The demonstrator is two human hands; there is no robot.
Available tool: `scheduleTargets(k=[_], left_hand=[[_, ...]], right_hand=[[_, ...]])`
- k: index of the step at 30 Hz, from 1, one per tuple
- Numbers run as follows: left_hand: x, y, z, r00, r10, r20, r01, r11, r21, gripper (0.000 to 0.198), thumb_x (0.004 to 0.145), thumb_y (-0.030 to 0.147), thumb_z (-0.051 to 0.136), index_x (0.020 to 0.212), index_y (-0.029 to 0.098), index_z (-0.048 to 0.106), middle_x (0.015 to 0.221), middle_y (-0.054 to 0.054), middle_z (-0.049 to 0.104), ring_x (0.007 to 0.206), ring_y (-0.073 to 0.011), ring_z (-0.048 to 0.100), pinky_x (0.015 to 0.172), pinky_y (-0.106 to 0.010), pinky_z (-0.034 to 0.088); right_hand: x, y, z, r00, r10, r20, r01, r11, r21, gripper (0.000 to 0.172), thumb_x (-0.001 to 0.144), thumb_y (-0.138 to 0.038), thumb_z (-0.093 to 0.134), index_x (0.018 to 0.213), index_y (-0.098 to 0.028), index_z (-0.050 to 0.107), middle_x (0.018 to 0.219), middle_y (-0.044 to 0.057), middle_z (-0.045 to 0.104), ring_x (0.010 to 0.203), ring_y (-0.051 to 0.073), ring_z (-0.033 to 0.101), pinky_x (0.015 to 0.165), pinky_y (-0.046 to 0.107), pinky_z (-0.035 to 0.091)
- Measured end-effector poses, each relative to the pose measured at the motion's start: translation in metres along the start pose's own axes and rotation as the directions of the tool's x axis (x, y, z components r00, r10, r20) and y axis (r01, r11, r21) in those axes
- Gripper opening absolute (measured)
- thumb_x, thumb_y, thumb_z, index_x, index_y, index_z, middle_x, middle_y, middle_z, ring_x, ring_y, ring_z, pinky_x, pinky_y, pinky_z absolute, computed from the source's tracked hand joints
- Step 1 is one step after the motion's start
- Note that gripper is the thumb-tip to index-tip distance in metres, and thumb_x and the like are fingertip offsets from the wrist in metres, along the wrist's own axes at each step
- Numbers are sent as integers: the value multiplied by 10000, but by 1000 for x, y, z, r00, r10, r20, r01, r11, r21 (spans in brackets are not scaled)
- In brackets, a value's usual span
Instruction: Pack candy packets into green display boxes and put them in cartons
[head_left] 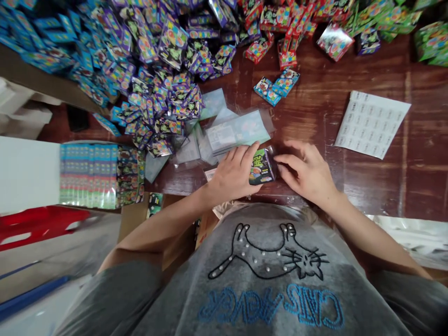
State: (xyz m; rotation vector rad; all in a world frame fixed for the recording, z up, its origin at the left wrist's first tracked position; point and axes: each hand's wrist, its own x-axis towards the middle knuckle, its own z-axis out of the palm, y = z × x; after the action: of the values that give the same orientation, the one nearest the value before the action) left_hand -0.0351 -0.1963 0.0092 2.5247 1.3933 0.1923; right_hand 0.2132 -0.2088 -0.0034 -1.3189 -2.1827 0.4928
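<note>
My left hand [235,172] lies over a small black box [263,169] with green lettering and holds it near the table's front edge. The box sits in a clear plastic bag [273,161], whose end sticks out to the right. At that end, the curled index finger and thumb of my right hand [304,172] pinch the plastic; its other fingers are bent and apart. Part of the box is hidden under my left hand. Just beyond it lie overlapping clear bags with printed cards [238,133].
Piles of purple packets [173,44], blue packets [61,35], red packets [276,18] and green packets [434,44] line the back. Two blue packets [276,87] lie nearer. A sticker sheet [373,123] is at right, a filled display box [87,175] at left.
</note>
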Motion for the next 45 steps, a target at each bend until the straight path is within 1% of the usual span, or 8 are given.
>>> scheduleTargets(k=[5,9,12,17,25,34,40,45], left_hand=[[4,4,1,1000,17,4,-17,996,88,981,846,447,784,1642,43,377,1372,-225,631,1236,-390,626,1112,-505,504],[8,4,2,999,26,22,-29,990,140,943,901,473,748,1656,53,372,1383,-232,637,1223,-391,630,1084,-502,501],[10,4,4,997,56,46,-62,986,152,941,903,467,746,1658,48,373,1387,-233,639,1218,-391,631,1078,-498,500],[14,7,8,996,54,69,-60,994,91,931,888,492,747,1629,40,411,1341,-226,659,1215,-398,637,1076,-502,501],[17,9,4,997,54,59,-56,998,31,930,847,490,777,1595,53,439,1344,-219,659,1223,-391,638,1085,-500,503],[10,1,3,996,83,43,-86,995,59,917,838,492,778,1569,29,474,1355,-228,665,1233,-390,642,1070,-495,490],[3,-2,1,999,52,17,-53,996,66,889,847,503,779,1572,75,492,1366,-207,684,1229,-386,655,1051,-498,483],[-6,-21,6,996,-74,52,70,995,68,874,854,523,804,1545,79,505,1394,-228,669,1267,-411,642,1077,-518,488]], right_hand=[[5,4,8,985,152,80,-168,953,251,268,993,-263,653,1202,-246,819,1600,130,623,1527,329,563,1229,561,504],[12,5,11,954,215,209,-293,819,493,241,983,-379,690,1120,-253,844,1398,91,774,1523,296,578,1252,506,486],[13,9,14,933,263,247,-359,739,570,251,962,-445,715,998,-241,856,1303,88,816,1469,289,632,1231,466,495],[9,14,14,876,406,259,-478,669,568,227,880,-444,780,899,-227,846,1412,116,766,1382,297,699,1225,460,489],[9,14,4,877,409,251,-478,696,536,244,876,-461,772,884,-231,851,1362,114,790,1347,284,718,1200,472,508],[12,14,10,871,400,285,-490,678,548,259,867,-462,768,871,-215,843,1363,128,787,1331,294,728,1199,465,509],[21,9,13,871,306,383,-477,711,517,286,845,-518,796,939,-253,854,1160,91,838,1434,334,653,1234,514,475],[15,38,-3,829,466,311,-560,683,470,379,842,-614,803,846,-235,819,1027,77,839,1255,331,739,1143,501,531]])
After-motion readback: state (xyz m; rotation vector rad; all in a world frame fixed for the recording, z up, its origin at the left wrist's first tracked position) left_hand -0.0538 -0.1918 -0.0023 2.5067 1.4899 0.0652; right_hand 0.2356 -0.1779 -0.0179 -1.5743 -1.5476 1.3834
